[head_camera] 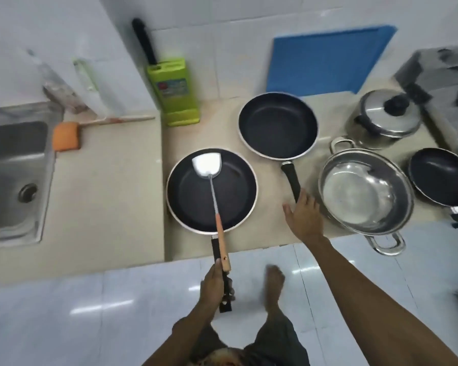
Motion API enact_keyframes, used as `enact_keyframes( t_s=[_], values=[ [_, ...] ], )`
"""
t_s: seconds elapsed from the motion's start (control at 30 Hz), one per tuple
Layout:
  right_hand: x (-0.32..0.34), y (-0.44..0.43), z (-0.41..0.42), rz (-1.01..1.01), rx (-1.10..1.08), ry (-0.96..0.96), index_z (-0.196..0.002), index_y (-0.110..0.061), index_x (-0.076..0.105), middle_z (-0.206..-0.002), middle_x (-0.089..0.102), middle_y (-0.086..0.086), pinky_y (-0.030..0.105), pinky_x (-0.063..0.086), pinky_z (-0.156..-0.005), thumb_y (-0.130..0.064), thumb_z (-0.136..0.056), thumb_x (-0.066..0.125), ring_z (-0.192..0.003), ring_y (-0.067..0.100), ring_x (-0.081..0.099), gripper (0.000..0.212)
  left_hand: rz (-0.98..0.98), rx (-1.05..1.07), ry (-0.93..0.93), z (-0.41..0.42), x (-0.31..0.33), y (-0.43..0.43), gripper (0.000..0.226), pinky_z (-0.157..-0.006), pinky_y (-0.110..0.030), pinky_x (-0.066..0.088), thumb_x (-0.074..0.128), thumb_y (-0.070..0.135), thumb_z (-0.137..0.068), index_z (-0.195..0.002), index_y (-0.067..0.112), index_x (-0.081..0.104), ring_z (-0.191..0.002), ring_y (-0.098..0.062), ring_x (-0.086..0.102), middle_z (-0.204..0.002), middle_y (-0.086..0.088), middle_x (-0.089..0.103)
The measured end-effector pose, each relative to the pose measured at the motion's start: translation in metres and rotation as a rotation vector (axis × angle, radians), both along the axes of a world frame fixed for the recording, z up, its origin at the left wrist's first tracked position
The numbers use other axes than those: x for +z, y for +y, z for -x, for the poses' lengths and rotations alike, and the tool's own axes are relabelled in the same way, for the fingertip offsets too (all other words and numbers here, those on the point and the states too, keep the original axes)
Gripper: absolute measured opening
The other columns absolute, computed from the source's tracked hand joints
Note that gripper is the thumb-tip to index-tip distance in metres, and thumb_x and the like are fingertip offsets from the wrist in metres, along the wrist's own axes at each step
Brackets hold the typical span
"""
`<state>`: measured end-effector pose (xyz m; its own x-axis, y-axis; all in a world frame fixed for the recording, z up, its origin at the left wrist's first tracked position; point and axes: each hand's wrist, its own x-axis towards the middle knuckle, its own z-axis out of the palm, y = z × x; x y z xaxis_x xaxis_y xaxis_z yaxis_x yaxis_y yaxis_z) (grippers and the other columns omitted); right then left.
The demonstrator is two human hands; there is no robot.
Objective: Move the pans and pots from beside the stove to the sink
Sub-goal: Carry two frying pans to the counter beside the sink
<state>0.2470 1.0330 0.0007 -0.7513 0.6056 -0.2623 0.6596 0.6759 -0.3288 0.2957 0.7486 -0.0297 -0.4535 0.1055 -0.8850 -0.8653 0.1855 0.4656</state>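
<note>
My left hand (217, 283) grips the black handle of a large dark frying pan (191, 199) that holds a metal spatula (209, 167) with a wooden handle. My right hand (306, 215) is open, its fingers touching the end of the handle of a second dark frying pan (278, 125) farther back. To the right stand an open steel pot (365, 194) with two handles, a lidded steel pot (386, 117) and a third small dark pan (442, 178). The steel sink (13, 175) is at the far left. The stove (444, 72) sits at the far right.
A green knife block (177, 93) with a black-handled knife stands against the back wall. An orange sponge (65, 137) lies by the sink's rim. A blue cutting board (328, 59) leans on the wall. The counter's front edge runs just below the pans, with tiled floor under me.
</note>
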Motion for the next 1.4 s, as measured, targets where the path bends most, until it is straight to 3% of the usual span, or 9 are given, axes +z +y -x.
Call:
enact_keyframes(
  t_s=[0.1, 0.2, 0.3, 0.43, 0.7, 0.9, 1.0, 1.23, 1.4],
  values=[
    [-0.013, 0.018, 0.02, 0.241, -0.02, -0.003, -0.152, 0.005, 0.023, -0.145, 0.044, 0.035, 0.055, 0.041, -0.103, -0.035, -0.099, 0.056, -0.129, 0.052, 0.047, 0.075, 0.077, 0.076, 0.04, -0.005, 0.013, 0.02, 0.053, -0.045, -0.027, 0.042, 0.034, 0.054, -0.106, -0.092, 0.005, 0.052, -0.049, -0.019, 0.045, -0.065, -0.01, 0.051],
    [-0.021, 0.035, 0.031, 0.423, -0.088, 0.038, -0.148, -0.002, 0.031, -0.138, 0.052, 0.032, 0.056, 0.047, -0.099, -0.036, -0.1, 0.053, -0.12, 0.05, 0.055, 0.063, 0.128, 0.118, 0.06, -0.008, 0.017, 0.032, 0.052, -0.048, -0.026, 0.043, 0.034, 0.049, -0.108, -0.097, 0.003, 0.055, -0.055, -0.021, 0.047, -0.071, -0.015, 0.051],
    [-0.022, 0.05, 0.046, 0.739, -0.208, 0.114, -0.128, -0.007, 0.045, -0.11, 0.066, 0.025, 0.053, 0.059, -0.069, -0.029, -0.103, 0.051, -0.083, 0.041, 0.068, 0.034, 0.225, 0.111, 0.105, -0.01, 0.02, 0.046, 0.053, -0.047, -0.026, 0.045, 0.033, 0.049, -0.108, -0.09, 0.005, 0.057, -0.053, -0.019, 0.05, -0.065, -0.011, 0.055],
    [-0.027, 0.055, 0.054, 1.132, -0.406, 0.081, -0.099, -0.013, 0.053, -0.08, 0.066, 0.01, 0.027, 0.047, -0.041, -0.025, -0.102, 0.056, -0.044, 0.017, 0.051, 0.012, 0.322, 0.138, 0.116, -0.013, 0.024, 0.051, 0.063, -0.044, -0.023, 0.045, 0.03, 0.057, -0.105, -0.074, 0.01, 0.059, -0.043, -0.013, 0.051, -0.051, -0.001, 0.055],
    [-0.011, 0.061, 0.06, 1.209, -0.373, 0.173, -0.083, -0.017, 0.049, -0.051, 0.042, -0.006, 0.022, 0.033, -0.033, -0.044, -0.104, 0.048, -0.035, 0.009, 0.035, 0.034, 0.484, 0.148, 0.235, -0.017, 0.028, 0.067, 0.07, -0.045, -0.03, 0.047, 0.028, 0.057, -0.105, -0.066, 0.008, 0.059, -0.048, -0.021, 0.055, -0.055, -0.007, 0.059],
    [0.038, 0.058, 0.061, 1.127, -0.348, 0.221, -0.082, -0.014, 0.051, -0.055, 0.042, -0.003, 0.02, 0.033, -0.033, -0.041, -0.106, 0.044, -0.034, 0.007, 0.037, 0.037, 0.622, 0.006, 0.416, -0.015, 0.045, 0.053, 0.071, -0.062, -0.044, 0.058, 0.025, 0.047, -0.109, -0.061, 0.011, 0.063, -0.063, -0.03, 0.068, -0.059, -0.008, 0.067],
    [0.07, 0.043, 0.046, 1.138, -0.347, 0.283, -0.08, -0.013, 0.05, -0.058, 0.039, 0.0, 0.019, 0.031, -0.032, -0.039, -0.107, 0.044, -0.032, 0.007, 0.035, 0.037, 0.637, -0.084, 0.449, -0.017, 0.057, 0.044, 0.066, -0.066, -0.04, 0.058, 0.026, 0.043, -0.109, -0.07, 0.01, 0.068, -0.06, -0.02, 0.064, -0.062, -0.003, 0.066],
    [0.186, -0.02, 0.002, 1.153, -0.29, 0.48, -0.082, -0.013, 0.051, -0.055, 0.041, -0.002, 0.02, 0.033, -0.033, -0.038, -0.107, 0.044, -0.037, 0.008, 0.036, 0.036, 0.455, -0.01, 0.579, 0.006, 0.115, 0.0, 0.073, -0.036, -0.026, 0.045, 0.027, 0.052, -0.107, -0.06, 0.007, 0.062, -0.044, -0.02, 0.056, -0.051, -0.004, 0.06],
    [0.259, -0.087, -0.025, 1.224, -0.231, 0.569, -0.086, -0.013, 0.051, -0.049, 0.042, -0.006, 0.018, 0.031, -0.03, -0.038, -0.105, 0.048, -0.033, 0.006, 0.035, 0.032, 0.427, 0.029, 0.71, 0.021, 0.164, -0.076, 0.074, -0.033, -0.022, 0.039, 0.028, 0.05, -0.107, -0.059, 0.004, 0.062, -0.035, -0.016, 0.056, -0.045, -0.001, 0.059]
  ],
)
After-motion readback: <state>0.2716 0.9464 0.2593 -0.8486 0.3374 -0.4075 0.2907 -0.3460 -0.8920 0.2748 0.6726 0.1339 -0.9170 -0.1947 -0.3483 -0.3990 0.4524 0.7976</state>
